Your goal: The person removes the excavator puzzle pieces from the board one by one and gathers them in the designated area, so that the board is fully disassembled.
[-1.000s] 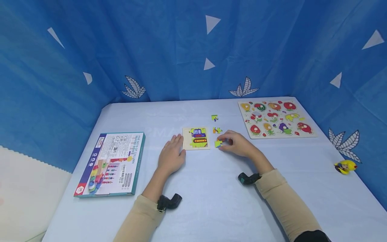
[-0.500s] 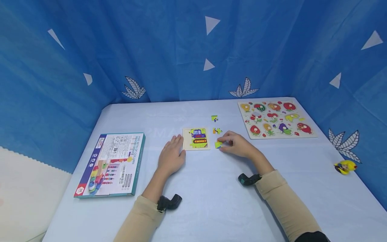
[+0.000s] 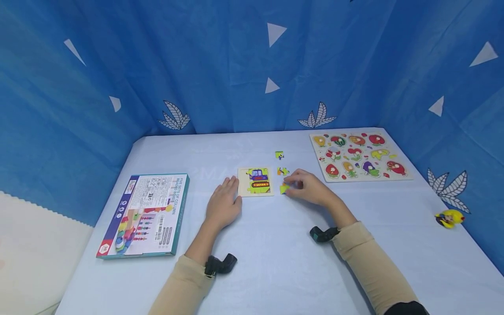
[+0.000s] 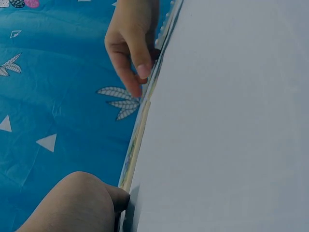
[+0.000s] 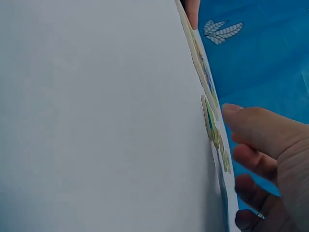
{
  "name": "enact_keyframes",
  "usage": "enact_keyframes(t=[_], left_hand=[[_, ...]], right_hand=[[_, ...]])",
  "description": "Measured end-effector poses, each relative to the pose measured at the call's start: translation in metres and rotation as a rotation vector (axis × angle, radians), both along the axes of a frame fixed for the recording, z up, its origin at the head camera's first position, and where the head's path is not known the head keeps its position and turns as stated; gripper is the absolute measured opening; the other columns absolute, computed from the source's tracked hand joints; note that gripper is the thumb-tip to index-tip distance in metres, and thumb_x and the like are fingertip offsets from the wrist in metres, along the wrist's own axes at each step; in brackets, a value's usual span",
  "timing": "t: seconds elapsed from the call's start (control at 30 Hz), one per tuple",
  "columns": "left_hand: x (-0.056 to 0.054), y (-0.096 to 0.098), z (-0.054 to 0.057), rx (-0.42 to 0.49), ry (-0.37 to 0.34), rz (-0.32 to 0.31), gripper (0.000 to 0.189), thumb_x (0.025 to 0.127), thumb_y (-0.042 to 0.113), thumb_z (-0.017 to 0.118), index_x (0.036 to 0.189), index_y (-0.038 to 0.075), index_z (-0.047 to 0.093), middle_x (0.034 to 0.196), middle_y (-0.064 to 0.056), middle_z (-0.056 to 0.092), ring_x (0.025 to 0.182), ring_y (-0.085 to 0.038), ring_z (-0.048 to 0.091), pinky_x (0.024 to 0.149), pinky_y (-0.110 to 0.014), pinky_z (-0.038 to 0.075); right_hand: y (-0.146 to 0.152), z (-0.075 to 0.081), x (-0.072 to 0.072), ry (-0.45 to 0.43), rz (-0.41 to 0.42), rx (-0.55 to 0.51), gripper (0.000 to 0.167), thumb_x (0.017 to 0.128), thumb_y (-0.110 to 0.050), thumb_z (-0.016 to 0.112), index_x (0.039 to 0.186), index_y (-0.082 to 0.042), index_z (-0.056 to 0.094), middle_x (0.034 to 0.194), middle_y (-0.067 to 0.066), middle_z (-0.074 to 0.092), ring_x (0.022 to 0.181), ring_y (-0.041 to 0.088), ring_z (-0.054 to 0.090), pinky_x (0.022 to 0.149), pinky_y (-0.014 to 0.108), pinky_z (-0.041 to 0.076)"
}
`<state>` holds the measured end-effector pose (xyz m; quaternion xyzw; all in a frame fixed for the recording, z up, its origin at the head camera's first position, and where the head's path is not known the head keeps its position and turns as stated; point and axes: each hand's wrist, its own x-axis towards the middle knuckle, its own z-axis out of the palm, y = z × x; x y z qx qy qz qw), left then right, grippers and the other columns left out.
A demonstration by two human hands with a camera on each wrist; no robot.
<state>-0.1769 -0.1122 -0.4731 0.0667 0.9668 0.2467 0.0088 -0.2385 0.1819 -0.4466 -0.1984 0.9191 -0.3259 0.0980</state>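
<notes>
My left hand (image 3: 223,203) lies with fingers extended along the left edge of a small square wooden jigsaw board (image 3: 243,189), which shows a purple digger on green. Its thumb (image 4: 120,197) is at the board's near corner in the left wrist view. To the right of the board lies a green and blue jigsaw piece (image 3: 283,189). My right hand (image 3: 309,188) is over this piece's right side, thumb and forefinger bent loosely. In the right wrist view the jigsaw piece (image 5: 208,121) rests flat, and the thumb tip (image 5: 231,110) stands a little above it.
Two further jigsaw pieces, an orange-and-green one (image 3: 283,171) and a green one (image 3: 279,155), lie farther back in line. A fruit peg board (image 3: 325,161) is at the back right, a beaded-box carton (image 3: 157,192) at left, a yellow toy duck (image 3: 449,218) at the right edge.
Both hands, the jigsaw board and the pieces stay in place. The whole head view has slid slightly downward, and the right fingers have shifted only a little over the piece.
</notes>
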Motion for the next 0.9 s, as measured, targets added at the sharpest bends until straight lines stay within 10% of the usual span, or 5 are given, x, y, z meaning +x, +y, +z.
enact_keyframes(t=[0.9], left_hand=[[-0.001,-0.001,-0.001,-0.011,-0.002,-0.008,0.06,0.102,0.033,0.043,0.156,0.01,0.03,0.165,-0.003,0.025,0.155,-0.02,0.015,0.127,-0.043,0.014]], right_hand=[[-0.091,0.017,-0.036,0.054,0.017,0.062,0.04,0.095,-0.026,0.068,0.133,-0.016,0.062,0.113,0.002,0.061,0.101,0.02,0.058,0.096,0.039,0.052]])
